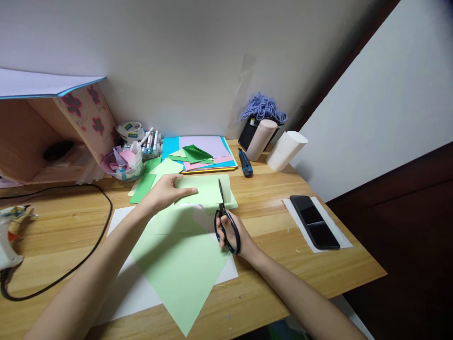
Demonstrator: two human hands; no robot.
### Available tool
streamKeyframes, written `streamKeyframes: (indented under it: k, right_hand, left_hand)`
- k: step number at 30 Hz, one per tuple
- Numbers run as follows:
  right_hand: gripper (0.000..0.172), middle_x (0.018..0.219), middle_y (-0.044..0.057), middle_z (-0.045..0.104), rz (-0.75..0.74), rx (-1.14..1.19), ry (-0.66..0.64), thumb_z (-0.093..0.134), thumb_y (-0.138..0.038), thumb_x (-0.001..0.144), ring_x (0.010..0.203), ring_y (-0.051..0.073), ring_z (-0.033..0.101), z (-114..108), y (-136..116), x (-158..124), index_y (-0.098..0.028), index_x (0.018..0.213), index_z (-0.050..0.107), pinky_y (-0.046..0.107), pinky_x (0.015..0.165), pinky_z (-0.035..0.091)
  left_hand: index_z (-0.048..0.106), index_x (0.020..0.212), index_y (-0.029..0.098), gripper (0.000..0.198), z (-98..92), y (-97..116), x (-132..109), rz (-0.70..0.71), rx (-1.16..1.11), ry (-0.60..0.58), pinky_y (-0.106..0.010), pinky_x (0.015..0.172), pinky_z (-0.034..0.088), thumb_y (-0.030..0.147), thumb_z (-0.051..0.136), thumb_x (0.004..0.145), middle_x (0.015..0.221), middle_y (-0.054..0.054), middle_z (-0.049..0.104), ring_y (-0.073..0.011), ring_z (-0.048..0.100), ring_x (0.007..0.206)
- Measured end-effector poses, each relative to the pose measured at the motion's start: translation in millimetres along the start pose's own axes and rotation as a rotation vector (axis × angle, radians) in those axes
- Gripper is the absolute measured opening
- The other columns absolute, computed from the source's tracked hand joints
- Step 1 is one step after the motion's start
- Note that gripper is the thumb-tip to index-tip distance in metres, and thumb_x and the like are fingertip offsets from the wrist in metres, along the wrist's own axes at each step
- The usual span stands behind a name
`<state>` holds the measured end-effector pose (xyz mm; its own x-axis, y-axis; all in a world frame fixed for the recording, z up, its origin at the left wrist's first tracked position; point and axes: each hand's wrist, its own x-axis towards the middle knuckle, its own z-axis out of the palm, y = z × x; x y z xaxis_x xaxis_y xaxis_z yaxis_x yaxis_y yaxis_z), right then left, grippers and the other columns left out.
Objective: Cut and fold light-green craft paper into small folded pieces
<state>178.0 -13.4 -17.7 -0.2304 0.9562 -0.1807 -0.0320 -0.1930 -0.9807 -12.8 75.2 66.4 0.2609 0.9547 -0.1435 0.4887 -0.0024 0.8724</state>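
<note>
My left hand (166,191) pinches a folded light green paper strip (207,189) and holds it flat above the desk. My right hand (231,233) grips black-handled scissors (224,215), whose blades point away from me and sit across the strip's right part. Below both hands lies a large light green sheet (180,269), turned like a diamond, on top of a white sheet (130,293).
A stack of coloured papers (205,151) lies at the back, with a marker cup (150,141), tape roll (130,130) and scrap bowl (122,165) to its left. Utility knife (245,163), cups and yarn stand back right. A phone (314,222) lies right. Glue gun (10,231) and cable lie left.
</note>
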Motion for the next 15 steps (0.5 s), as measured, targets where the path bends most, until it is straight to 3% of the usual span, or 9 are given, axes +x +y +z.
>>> streamKeyframes:
  k: [4, 9, 15]
  right_hand:
    - [0.052, 0.045, -0.009, 0.039, -0.001, -0.029, 0.025, 0.041, -0.07, 0.072, 0.032, 0.006, 0.042, 0.5, -0.1, -0.5, -0.018, 0.077, 0.042, 0.017, 0.032, 0.035]
    - [0.061, 0.046, -0.008, 0.04, 0.005, -0.042, 0.023, 0.037, -0.077, 0.065, 0.033, 0.006, 0.043, 1.9, -3.3, -0.5, -0.018, 0.076, 0.042, 0.017, 0.032, 0.035]
    - [0.063, 0.048, -0.008, 0.039, 0.0, -0.007, 0.026, 0.037, -0.079, 0.063, 0.034, 0.006, 0.045, 2.4, -5.4, -1.1, -0.018, 0.077, 0.042, 0.018, 0.034, 0.038]
  left_hand:
    - [0.059, 0.069, 0.014, 0.036, 0.6, 0.6, -0.1, -0.005, -0.011, 0.013, -0.019, 0.036, 0.019, 0.043, 0.073, 0.052, 0.041, 0.008, 0.035, -0.0058, 0.03, 0.037]
    - [0.06, 0.073, 0.015, 0.037, 0.4, 0.5, 0.2, -0.012, -0.001, -0.002, -0.018, 0.036, 0.017, 0.042, 0.074, 0.052, 0.041, 0.009, 0.032, -0.0056, 0.027, 0.037]
    - [0.059, 0.07, 0.015, 0.03, 1.8, 5.3, -4.6, 0.043, -0.031, -0.104, -0.018, 0.037, 0.016, 0.04, 0.071, 0.057, 0.045, 0.008, 0.03, -0.0047, 0.023, 0.04]
